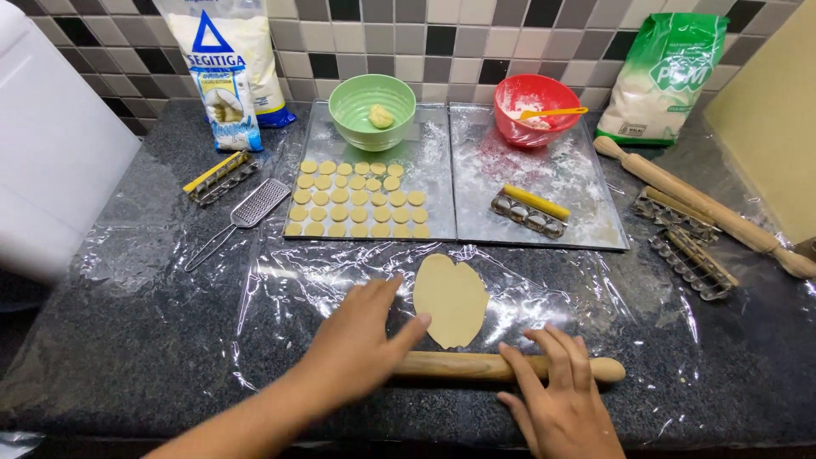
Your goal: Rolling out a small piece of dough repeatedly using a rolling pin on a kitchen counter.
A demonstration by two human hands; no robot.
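Both hands lie flat on the wooden rolling pin [501, 367], palms down and fingers spread — no closed grip on it, just open hands pressing from above. The left hand [361, 340] covers the pin's left end, the right hand [557, 395] sits toward its right end, short of the rounded knob that pokes out beyond the fingers. Just past the fingertips, touching the far side of the pin, lies an oval sheet of pale dough [450, 299] on clear plastic film [212, 289] spread over the dark speckled table [110, 357].

It looks to me like the rolling step — the pin sits at the near edge of the dough. The next push, I'd judge, calls for even pressure from both palms, straight away from the body, so the sheet thins without wrinkling the film beneath.

Further out from the hands stand two metal trays: the left tray [433, 170] carries rows of small round dough discs [357, 201] and a green bowl [372, 110] with a lump of dough, the right tray [586, 187] a red bowl [535, 109] and a yellow-backed cutter [529, 211]. A second rolling pin [705, 208] lies well off to the right, a small grater [246, 212] off to the left.
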